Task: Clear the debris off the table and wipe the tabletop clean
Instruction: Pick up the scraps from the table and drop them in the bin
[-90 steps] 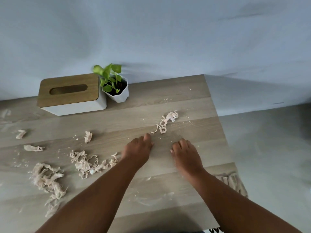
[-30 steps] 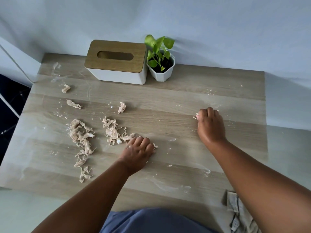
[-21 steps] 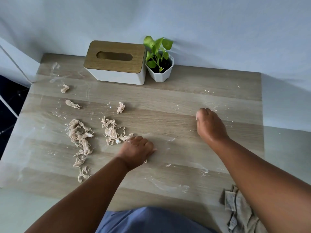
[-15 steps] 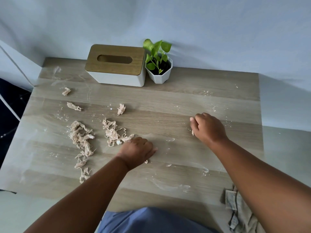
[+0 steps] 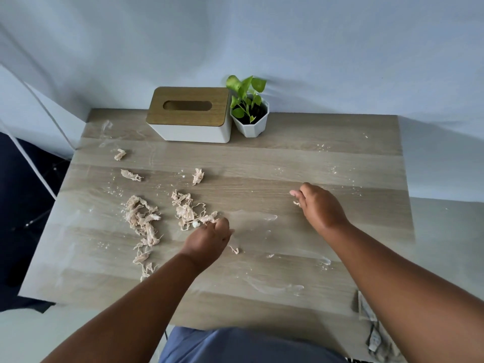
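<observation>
You are in the gathering step, with wiping not yet begun; your left hand (image 5: 208, 238) sits with curled fingers at the near edge of the middle clump of shreds (image 5: 187, 209), touching its strands, though whether it actually grips any you cannot tell; your right hand (image 5: 318, 204) is well apart on the right of the table (image 5: 314, 158), fingers curled round a small scrap (image 5: 296, 203); a longer trail of debris (image 5: 142, 226) lies to the left, and loose bits (image 5: 197, 176) sit farther back near the tissue box (image 5: 190, 113); next, I judge, sweep the scraps together before reaching for the cloth (image 5: 374, 334) hanging at the near right corner.
</observation>
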`<state>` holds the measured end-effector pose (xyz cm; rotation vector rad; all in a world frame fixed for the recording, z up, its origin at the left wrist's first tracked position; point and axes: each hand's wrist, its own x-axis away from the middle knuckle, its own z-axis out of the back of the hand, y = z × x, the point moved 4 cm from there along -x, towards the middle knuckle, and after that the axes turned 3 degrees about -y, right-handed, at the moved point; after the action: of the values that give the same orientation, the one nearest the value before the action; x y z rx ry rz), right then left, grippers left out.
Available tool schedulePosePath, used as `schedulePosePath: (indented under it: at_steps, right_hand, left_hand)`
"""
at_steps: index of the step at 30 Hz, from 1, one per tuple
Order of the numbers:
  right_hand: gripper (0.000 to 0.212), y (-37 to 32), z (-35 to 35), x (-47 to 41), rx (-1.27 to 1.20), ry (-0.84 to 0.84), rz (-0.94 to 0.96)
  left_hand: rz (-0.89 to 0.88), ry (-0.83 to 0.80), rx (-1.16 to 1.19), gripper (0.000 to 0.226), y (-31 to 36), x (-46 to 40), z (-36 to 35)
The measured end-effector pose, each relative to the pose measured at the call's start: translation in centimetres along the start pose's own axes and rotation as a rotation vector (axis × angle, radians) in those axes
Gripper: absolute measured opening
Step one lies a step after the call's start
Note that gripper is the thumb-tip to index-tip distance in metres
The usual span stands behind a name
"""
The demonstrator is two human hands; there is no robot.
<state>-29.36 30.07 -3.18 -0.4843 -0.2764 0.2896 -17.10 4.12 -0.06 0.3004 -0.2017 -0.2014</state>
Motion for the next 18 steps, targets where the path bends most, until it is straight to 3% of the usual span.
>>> schedulePosePath:
  at_steps: [6,11,18]
  right_hand:
    - [0.045,-2.3,-1.3,2.0,0.018,0.051,0.045]
    - [0.044,-3.8,-3.5,3.7,-0.028,-0.001,-0.006]
    - [0.033,-7.3,-7.0,7.5,-0.010,-0.066,-0.055]
  left_hand:
    - [0.087,0.067,0.076,0.029,-1.9,1.8,-0.2]
    - [0.162,0.084,0.034,0.030,-4.4,2.5,-0.3]
    - [0.163,0.002,-0.020,0.041,-7.2,1.3,-0.5]
